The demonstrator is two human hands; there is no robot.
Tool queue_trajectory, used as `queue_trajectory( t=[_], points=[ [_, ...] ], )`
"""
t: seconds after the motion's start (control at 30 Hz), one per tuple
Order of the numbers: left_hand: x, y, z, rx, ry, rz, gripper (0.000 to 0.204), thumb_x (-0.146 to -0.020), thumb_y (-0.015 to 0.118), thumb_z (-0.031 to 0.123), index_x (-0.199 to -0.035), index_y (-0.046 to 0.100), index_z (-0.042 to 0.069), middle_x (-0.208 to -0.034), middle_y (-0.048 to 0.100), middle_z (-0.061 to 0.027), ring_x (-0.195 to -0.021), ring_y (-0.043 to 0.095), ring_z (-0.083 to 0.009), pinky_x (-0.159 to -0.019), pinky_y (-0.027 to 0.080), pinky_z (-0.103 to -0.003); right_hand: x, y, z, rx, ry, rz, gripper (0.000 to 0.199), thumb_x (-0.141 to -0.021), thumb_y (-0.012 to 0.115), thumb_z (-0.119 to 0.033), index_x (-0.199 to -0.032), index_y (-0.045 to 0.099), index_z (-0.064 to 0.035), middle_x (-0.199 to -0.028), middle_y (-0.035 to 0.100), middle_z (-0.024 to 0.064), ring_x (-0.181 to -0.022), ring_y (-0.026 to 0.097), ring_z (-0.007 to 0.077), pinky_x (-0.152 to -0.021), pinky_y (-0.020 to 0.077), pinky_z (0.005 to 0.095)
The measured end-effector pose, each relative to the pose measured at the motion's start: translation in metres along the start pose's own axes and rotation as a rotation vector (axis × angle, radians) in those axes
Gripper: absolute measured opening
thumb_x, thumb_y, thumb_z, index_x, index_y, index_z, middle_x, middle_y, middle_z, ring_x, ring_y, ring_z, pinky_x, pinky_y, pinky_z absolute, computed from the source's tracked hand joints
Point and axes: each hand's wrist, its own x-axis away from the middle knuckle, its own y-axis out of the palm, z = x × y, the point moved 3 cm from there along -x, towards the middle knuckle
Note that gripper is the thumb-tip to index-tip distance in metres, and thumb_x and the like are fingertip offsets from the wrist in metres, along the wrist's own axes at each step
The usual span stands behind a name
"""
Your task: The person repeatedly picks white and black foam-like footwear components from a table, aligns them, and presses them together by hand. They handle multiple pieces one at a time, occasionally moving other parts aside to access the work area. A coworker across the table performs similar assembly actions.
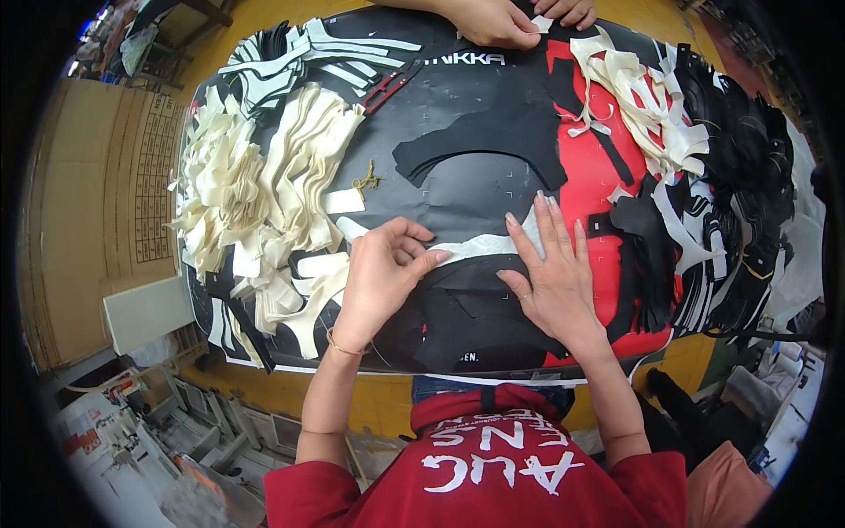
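Note:
A narrow, curved white fabric piece (480, 247) lies across the middle of the mat, over dark cloth. At its left part my left hand (380, 273) pinches the edge between thumb and fingertips. Flat on its right end rests my right hand (561, 280), fingers spread, hiding part of it. Farther off is a curved black fabric piece (484, 136). Close to my body, more black fabric pieces (480, 326) lie near the table edge.
Stacks of cream fabric pieces (304, 167) cover the left side. Black-and-white pieces (273, 75) lie at the far left. Cream scraps (629, 92) and black bundles (748, 167) fill the right. Across the table, another person's hand (493, 22) holds a small white piece.

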Motion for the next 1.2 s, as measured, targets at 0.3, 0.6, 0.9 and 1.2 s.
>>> queue_trajectory(
  t=[0.3,0.6,0.9,1.2],
  points=[
    [0.018,0.004,-0.011,-0.021,-0.025,0.127,0.025,-0.082,0.085,0.008,-0.091,0.065,-0.005,-0.067,0.066,-0.0024,-0.057,0.057,-0.0022,-0.052,0.045,-0.019,-0.001,-0.001,-0.001,0.002,0.008,-0.016,0.064,-0.096,0.056,-0.053,-0.154,0.045,-0.0274,-0.165,0.027,0.0173,-0.153,0.025,0.0340,-0.121,0.0194,0.0556],
    [0.020,0.005,-0.013,-0.028,-0.045,0.159,0.030,-0.077,0.087,0.011,-0.091,0.066,-0.004,-0.064,0.066,-0.0062,-0.055,0.061,-0.0084,-0.053,0.048,-0.024,-0.001,-0.002,-0.002,0.002,0.022,-0.026,0.064,-0.097,0.056,-0.054,-0.154,0.044,-0.0280,-0.165,0.027,0.0173,-0.153,0.025,0.0342,-0.122,0.0178,0.0553],
    [0.019,0.007,-0.012,-0.067,-0.012,0.165,0.030,-0.078,0.087,0.011,-0.094,0.066,-0.003,-0.065,0.067,-0.0074,-0.055,0.063,-0.0104,-0.053,0.049,-0.025,-0.003,-0.021,-0.025,0.203,-0.054,0.060,0.071,-0.097,0.051,-0.058,-0.154,0.043,-0.0163,-0.164,0.029,0.0159,-0.153,0.025,0.0332,-0.121,0.0165,0.0595],
    [0.016,0.012,-0.006,-0.011,0.064,0.181,0.026,-0.082,0.083,0.006,-0.099,0.066,-0.005,-0.071,0.069,-0.0050,-0.063,0.064,-0.0056,-0.057,0.052,-0.021,-0.018,0.003,-0.039,-0.105,-0.304,-0.144,0.073,-0.098,0.047,-0.059,-0.155,0.041,-0.0134,-0.164,0.029,0.0153,-0.152,0.026,0.0354,-0.121,0.0215,0.0545]
  ],
)
